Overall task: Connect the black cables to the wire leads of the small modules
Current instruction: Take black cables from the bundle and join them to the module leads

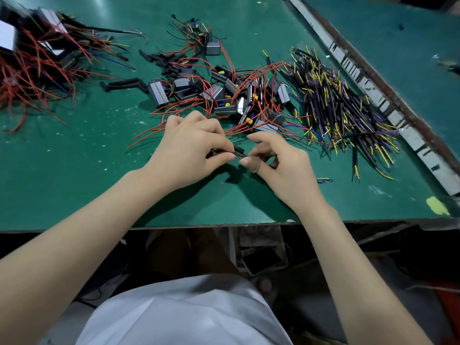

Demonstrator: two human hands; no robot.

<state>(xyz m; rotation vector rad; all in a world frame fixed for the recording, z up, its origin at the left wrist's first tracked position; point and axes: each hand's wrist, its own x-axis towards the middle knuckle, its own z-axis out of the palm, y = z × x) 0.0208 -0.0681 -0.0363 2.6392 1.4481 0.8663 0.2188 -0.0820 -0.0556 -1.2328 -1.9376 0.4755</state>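
Toward the desk's (pixel 74 170) far left corner lies a tangle of red-wired modules (pixel 37 58). Near the front edge, the left hand (pixel 189 155) pinches a thin black cable (pixel 237 151) with a red lead; the right hand (pixel 278 163) pinches its other end between thumb and forefinger, index lifted. Behind them sits a heap of small modules (pixel 236 98), and by the right edge a pile of black cables (pixel 343 113).

Bare forearms, no sleeves; light grey-white garment (pixel 184 312).
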